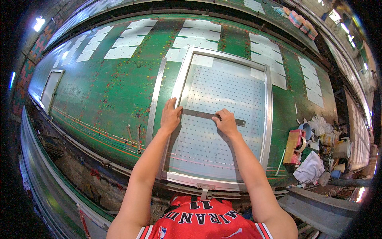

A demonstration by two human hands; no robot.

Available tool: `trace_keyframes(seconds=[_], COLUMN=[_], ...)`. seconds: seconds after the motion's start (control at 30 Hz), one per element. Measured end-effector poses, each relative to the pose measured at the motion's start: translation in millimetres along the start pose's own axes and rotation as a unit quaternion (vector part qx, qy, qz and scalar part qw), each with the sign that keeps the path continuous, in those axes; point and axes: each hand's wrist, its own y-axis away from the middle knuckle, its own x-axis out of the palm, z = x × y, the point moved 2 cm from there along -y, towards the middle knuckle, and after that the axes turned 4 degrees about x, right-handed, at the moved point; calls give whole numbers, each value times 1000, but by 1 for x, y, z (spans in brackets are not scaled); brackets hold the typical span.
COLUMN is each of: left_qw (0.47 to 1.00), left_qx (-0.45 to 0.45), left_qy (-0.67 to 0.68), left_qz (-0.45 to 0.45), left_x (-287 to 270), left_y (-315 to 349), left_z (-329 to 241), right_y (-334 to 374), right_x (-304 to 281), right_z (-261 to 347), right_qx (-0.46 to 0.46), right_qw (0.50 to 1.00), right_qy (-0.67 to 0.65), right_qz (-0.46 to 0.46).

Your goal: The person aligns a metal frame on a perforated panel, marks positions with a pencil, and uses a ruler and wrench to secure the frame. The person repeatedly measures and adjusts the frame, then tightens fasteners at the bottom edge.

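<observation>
A dark steel ruler (199,114) lies crosswise over the mesh of a metal-framed printing screen (268,103), which carries rows of small dark marks. At the ruler's left end, my left hand (171,116) rests on the frame's left bar, its thumb against the ruler and its fingers pointing up along the bar. Bent fingers of my right hand (226,122) press and grip the ruler toward its right end. The fingertips' undersides are hidden. White sheets (198,34) show on the green table (103,85) beyond the screen.
A long metal bar (156,97) lies left of the screen. Two wrenches (139,137) rest near the table's front edge, and a smaller frame (51,91) stands farther left. At right are a red container (293,147), a white cloth (309,169) and cluttered tubs. A clamp (205,187) meets the screen's near edge.
</observation>
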Motion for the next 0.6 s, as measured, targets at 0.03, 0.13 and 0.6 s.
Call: trace_keyframes(seconds=[0.03,0.13,0.6], left_qw=[1000,1000,1000], left_qx=[3,-2,-3], left_qy=[-1,-5,0], left_qz=[-1,-10,-17], left_x=[0,0,1], left_y=[0,0,1], left_z=[0,0,0], right_y=[1,3,1], right_x=[1,2,2], right_z=[0,0,1], right_qx=[-2,-4,-13], right_qw=[1000,1000,999], right_qy=[1,-12,-8], right_qz=[-5,-20,-45])
